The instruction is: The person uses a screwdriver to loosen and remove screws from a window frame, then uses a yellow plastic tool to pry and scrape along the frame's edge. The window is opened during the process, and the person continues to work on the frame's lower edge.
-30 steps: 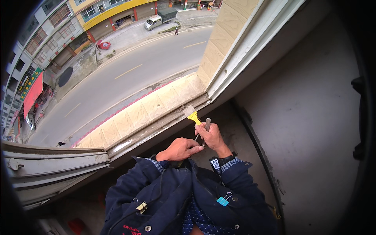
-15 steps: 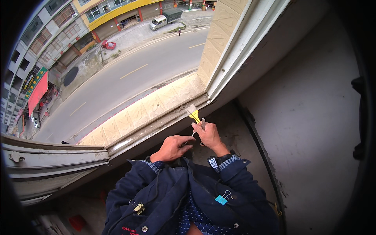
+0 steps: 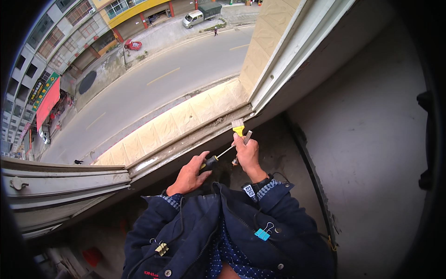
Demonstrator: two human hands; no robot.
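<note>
In my right hand (image 3: pixel 247 156), closed, is a small paintbrush (image 3: pixel 239 129) with a yellow handle and pale bristles, tip up beside the window's lower track. The same fist grips a narrow flat metal tool (image 3: pixel 248 136); a brownish end (image 3: pixel 235 162) shows below the fist. A screwdriver (image 3: pixel 210 162) with a black and yellow handle lies between the thumb and fingers of my left hand (image 3: pixel 188 176), its shaft running to my right hand. The window track (image 3: pixel 186 143), dirty and pale, passes just beyond both hands.
White window frame (image 3: pixel 283 65) rises at the right; a sliding sash (image 3: pixel 65 179) is at the left. Beyond the tiled outer ledge (image 3: pixel 172 124), the street (image 3: pixel 153 86) lies far below with a parked truck (image 3: pixel 202 16). A grey wall (image 3: pixel 367 139) stands to my right.
My hands have drawn apart, the left moving slightly left, and the screwdriver's handle and shaft now show between them. The brush has shifted slightly right and up, more upright.
</note>
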